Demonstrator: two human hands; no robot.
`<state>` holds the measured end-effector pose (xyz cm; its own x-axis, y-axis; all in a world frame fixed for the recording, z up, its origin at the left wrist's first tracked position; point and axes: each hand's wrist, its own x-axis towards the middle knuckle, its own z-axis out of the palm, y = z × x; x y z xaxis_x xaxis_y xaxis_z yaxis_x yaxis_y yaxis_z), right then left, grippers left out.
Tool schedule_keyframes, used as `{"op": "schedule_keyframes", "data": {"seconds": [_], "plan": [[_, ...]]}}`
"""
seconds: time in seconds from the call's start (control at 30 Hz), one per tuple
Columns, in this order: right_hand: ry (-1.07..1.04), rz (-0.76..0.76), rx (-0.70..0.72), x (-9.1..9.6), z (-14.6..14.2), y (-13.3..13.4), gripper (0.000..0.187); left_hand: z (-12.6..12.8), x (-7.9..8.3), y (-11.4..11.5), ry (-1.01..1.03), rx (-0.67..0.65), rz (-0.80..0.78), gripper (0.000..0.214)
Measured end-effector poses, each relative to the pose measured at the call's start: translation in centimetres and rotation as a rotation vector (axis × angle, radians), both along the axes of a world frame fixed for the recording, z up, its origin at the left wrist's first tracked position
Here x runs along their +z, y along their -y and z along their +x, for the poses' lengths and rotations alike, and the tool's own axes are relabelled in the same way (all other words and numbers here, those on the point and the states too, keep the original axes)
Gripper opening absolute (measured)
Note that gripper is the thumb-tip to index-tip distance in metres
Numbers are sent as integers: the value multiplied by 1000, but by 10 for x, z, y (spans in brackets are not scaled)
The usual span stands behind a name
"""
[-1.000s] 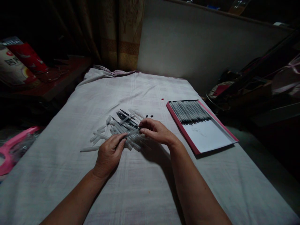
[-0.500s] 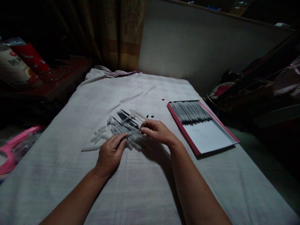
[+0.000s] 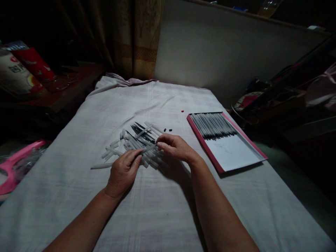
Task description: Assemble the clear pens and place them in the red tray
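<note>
My left hand (image 3: 123,172) and my right hand (image 3: 176,147) pinch the two ends of one clear pen barrel (image 3: 148,148) just above a loose pile of clear barrels and black refills (image 3: 131,141) on the pale cloth (image 3: 157,210). Both hands have their fingers closed on that barrel. To the right lies a flat red-edged box (image 3: 236,154) with a row of finished pens (image 3: 213,124) packed along its far end.
A tiny red bit (image 3: 182,111) and two small black caps (image 3: 167,130) lie on the cloth behind the pile. A pink plastic thing (image 3: 15,164) sits at the left edge, red packets (image 3: 23,70) on a dark side table, clutter at right.
Almost nothing differs: both hands stay on the same barrel, shifting only slightly over the pile.
</note>
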<state>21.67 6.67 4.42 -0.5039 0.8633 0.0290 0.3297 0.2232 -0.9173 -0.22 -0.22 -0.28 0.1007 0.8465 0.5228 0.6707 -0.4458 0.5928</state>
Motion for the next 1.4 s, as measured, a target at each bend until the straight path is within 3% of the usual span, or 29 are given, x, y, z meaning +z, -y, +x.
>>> {"op": "schedule_keyframes", "data": {"seconds": [0.17,0.3,0.5,0.7,0.9,1.2,1.4], "plan": [[-34,-20,21,2,1,0,10,-1,0,0,-5,-2,1,25],[17,-40,-2,1,0,0,20,-1,0,1,0,9,-30,26],[-51,-8,15,1,0,0,9,-1,-1,0,-1,-1,-15,25],[43,4,-29,-1,-3,0,26,0,-1,0,-3,-1,-11,25],[21,47,-1,1,-2,1,16,0,0,0,8,-17,5,24],[101,38,-76,-5,-7,2,41,-2,2,-2,77,-53,59,21],[122,128,-57,1,-6,7,26,-4,-3,-5,54,-69,142,20]]}}
